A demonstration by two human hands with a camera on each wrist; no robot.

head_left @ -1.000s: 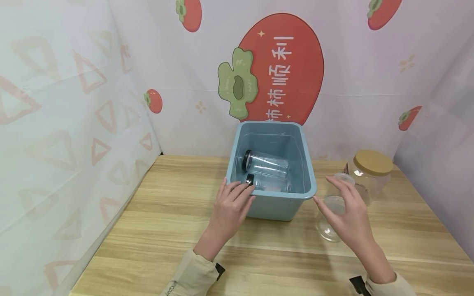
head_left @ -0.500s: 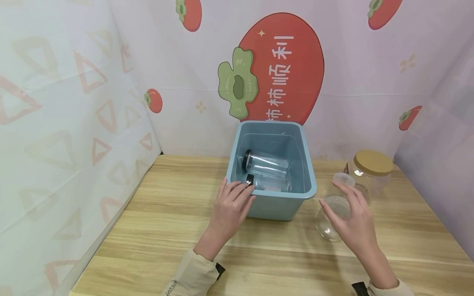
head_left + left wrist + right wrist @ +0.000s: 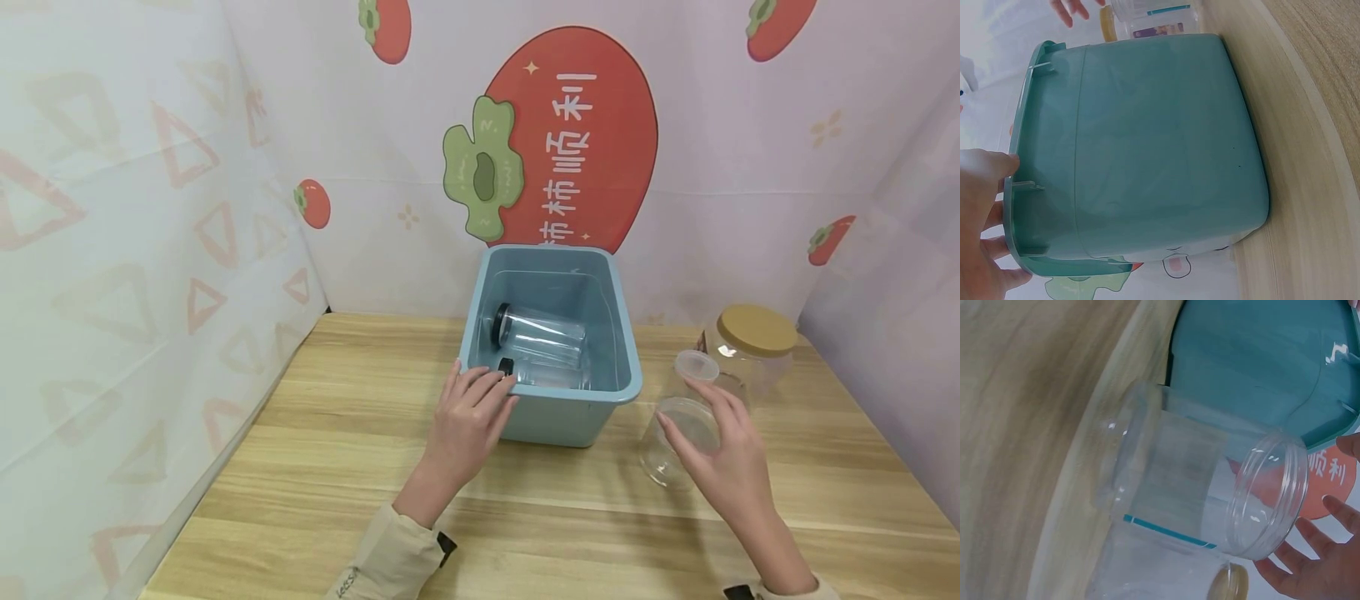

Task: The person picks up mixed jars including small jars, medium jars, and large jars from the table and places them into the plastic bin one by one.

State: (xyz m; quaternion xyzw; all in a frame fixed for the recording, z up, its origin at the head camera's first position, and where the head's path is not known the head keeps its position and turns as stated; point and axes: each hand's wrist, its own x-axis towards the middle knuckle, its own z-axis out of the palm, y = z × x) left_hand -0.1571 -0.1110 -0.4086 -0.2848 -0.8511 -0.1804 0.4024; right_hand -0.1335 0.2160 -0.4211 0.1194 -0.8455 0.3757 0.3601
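With its thumb outside and fingers over the edge, my left hand point(image 3: 467, 417) grips the near left rim of a blue plastic bin point(image 3: 1154, 144). Two clear jars with black lids lie on their sides in the bin, a rear jar point(image 3: 543, 333) and a front jar point(image 3: 551, 375) partly behind the rim. To the bin's right stands a clear wide-mouthed plastic jar point(image 3: 1179, 475), upright on the table. My right hand point(image 3: 723, 462) is at its top, thumb and fingers apart on either side of the mouth. In the right wrist view the spread fingertips point(image 3: 1335, 503) are near its threaded rim.
Behind that jar are a container with a translucent cap point(image 3: 697, 365) and a larger clear jar with a tan lid point(image 3: 757, 329). All stand on a wood-grain table point(image 3: 337, 433). A printed cloth backdrop point(image 3: 375, 250) rises behind the bin.
My right hand has moved rightward, away from the bin's near right corner, and is now over the wide-mouthed jar's top. The left hand and the bin have stayed put.
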